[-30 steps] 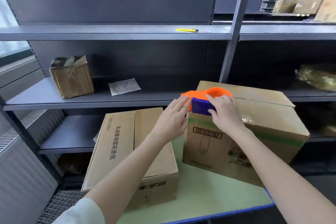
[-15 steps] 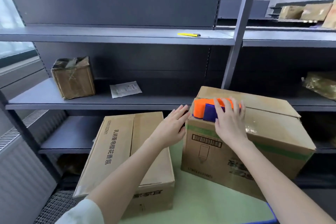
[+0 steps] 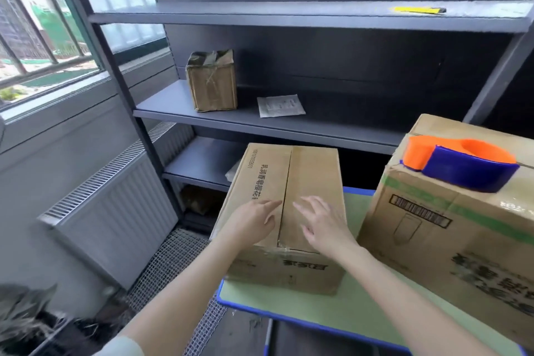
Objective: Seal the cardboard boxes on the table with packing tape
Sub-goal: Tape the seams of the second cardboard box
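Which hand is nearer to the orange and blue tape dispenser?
Right. The right hand is over the smaller box, below-left of the tape dispenser; the left hand is farther left over the same box.

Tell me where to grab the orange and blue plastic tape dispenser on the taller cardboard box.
Probably grip the orange and blue tape dispenser round its blue curved shell, from above with the right hand: the shell faces you, the orange nose points left.

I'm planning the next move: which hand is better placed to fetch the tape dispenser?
Likely the right hand: it is on the side of the tape dispenser, which sits on the taller box to the right. The left hand can steady the smaller box.
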The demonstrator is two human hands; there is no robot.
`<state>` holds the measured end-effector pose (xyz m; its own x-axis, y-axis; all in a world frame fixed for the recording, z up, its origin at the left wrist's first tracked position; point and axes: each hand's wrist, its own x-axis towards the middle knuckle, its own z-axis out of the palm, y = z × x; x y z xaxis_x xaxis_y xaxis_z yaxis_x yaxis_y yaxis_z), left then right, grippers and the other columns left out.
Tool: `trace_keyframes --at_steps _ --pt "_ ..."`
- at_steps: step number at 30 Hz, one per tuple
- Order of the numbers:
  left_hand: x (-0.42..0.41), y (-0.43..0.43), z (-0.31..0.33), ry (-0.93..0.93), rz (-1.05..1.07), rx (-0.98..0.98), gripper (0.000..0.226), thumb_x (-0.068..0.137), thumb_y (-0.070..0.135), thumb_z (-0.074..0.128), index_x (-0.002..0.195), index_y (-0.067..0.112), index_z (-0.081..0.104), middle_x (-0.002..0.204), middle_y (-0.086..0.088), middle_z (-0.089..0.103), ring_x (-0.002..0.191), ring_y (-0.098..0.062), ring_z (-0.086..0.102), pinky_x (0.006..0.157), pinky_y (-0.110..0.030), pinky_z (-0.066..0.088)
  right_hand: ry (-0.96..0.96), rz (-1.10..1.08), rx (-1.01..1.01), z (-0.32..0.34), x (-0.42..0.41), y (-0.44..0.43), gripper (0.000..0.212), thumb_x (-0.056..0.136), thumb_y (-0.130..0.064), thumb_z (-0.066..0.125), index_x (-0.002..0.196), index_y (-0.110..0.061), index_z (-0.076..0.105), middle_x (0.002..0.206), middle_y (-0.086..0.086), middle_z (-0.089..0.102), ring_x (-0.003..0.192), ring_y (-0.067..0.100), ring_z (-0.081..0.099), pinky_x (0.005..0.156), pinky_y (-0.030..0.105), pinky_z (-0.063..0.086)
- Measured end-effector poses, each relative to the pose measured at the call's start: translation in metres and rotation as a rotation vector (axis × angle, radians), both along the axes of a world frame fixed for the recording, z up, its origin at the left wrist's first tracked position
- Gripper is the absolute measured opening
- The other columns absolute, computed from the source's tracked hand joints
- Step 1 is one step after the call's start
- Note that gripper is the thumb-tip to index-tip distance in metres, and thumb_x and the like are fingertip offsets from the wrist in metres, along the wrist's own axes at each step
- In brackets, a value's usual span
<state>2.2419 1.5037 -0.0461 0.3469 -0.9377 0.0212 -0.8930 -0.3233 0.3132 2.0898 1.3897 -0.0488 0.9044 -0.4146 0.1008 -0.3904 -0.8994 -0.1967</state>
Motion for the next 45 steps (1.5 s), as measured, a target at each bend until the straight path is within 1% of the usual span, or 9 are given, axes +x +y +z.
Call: trace_keyframes --at_steps 9,13,16,22,30,36,40,43,45 --pt "0.003 0.035 -0.026 0.01 -0.034 0.067 0.058 0.091 0.044 0.052 0.143 0.02 0.04 0.15 0.007 0.035 0.14 -0.007 0.025 0.11 -0.029 0.029 0.086 -0.027 0.102 -0.027 0.007 0.024 0.046 0.099 -0.035 0.036 0.144 -0.024 0.034 0.153 -0.003 0.025 0.141 0.015 0.018 0.114 0.031 0.016" --pt "0.012 0.039 -0.026 -0.124 0.005 0.235 0.091 0.074 0.066 0.061 0.148 0.033 0.022 0.159 0.004 0.001 0.146 -0.019 -0.003 0.108 -0.064 -0.001 0.186 -0.025 0.119 -0.026 0.008 0.024 0.071 0.089 -0.06 0.043 0.147 -0.023 0.027 0.156 -0.003 0.016 0.144 0.017 0.011 0.115 0.035 0.011" --pt "0.019 0.043 -0.028 -0.058 0.145 0.341 0.108 0.067 0.063 0.07 0.149 0.039 0.005 0.156 -0.007 -0.022 0.143 -0.033 -0.016 0.105 -0.07 0.006 0.197 -0.022 0.129 -0.029 0.008 0.025 0.082 0.083 -0.06 0.054 0.149 -0.022 0.023 0.157 -0.001 0.013 0.144 0.019 0.009 0.116 0.034 0.007" --pt "0.017 0.047 -0.021 -0.032 0.176 0.267 0.1 0.065 0.062 0.073 0.148 0.035 0.024 0.157 -0.001 0.015 0.144 -0.026 0.006 0.103 -0.047 0.036 0.122 0.006 0.115 -0.04 0.003 0.03 0.068 0.091 -0.051 0.047 0.148 -0.024 0.023 0.157 0.007 0.009 0.145 0.022 0.004 0.115 0.031 -0.005" --pt "0.02 0.043 0.036 -0.351 0.058 0.244 0.08 0.067 0.067 0.066 0.135 0.031 0.047 0.139 0.004 0.043 0.134 -0.022 0.028 0.092 -0.037 0.044 -0.22 -0.07 0.345 -0.041 0.004 0.04 0.064 0.086 -0.042 0.058 0.143 -0.022 0.036 0.155 0.003 0.019 0.144 0.021 0.007 0.114 0.027 -0.002" --pt "-0.003 0.023 0.071 -0.681 -0.163 0.04 0.037 0.077 0.045 0.069 0.109 0.028 0.067 0.133 0.005 0.052 0.133 -0.014 0.037 0.094 -0.04 0.035 -0.314 -0.141 0.503 -0.031 -0.006 0.047 0.075 0.09 -0.036 0.059 0.149 -0.032 0.012 0.155 -0.008 0.015 0.143 0.012 0.011 0.114 0.028 0.014" --pt "-0.034 0.012 0.061 -0.698 -0.361 -0.141 0.032 0.042 0.027 0.09 0.07 0.027 0.075 0.118 -0.004 0.067 0.116 -0.017 0.059 0.085 -0.048 0.051 -0.261 -0.154 0.496 -0.023 -0.015 0.043 0.089 0.086 -0.032 0.062 0.15 -0.028 0.001 0.157 -0.009 0.001 0.143 0.014 0.016 0.111 0.027 0.02" --pt "-0.053 0.001 0.056 -0.544 -0.465 -0.309 0.055 0.052 0.029 0.088 0.104 0.019 0.073 0.144 -0.012 0.043 0.135 -0.019 0.038 0.08 -0.037 0.054 -0.371 -0.204 0.532 -0.014 -0.021 0.04 0.097 0.079 -0.04 0.07 0.15 -0.023 0.006 0.157 -0.011 0.003 0.141 0.01 0.019 0.114 0.031 0.024" --pt "-0.057 -0.006 0.056 -0.325 -0.509 -0.317 0.07 0.068 0.025 0.081 0.132 0.015 0.055 0.155 -0.008 0.023 0.143 -0.011 0.014 0.091 -0.028 0.046 -0.43 -0.254 0.566 -0.013 -0.03 0.035 0.11 0.073 -0.043 0.075 0.151 -0.02 0.002 0.158 -0.008 0.003 0.143 0.008 0.01 0.116 0.029 0.019"
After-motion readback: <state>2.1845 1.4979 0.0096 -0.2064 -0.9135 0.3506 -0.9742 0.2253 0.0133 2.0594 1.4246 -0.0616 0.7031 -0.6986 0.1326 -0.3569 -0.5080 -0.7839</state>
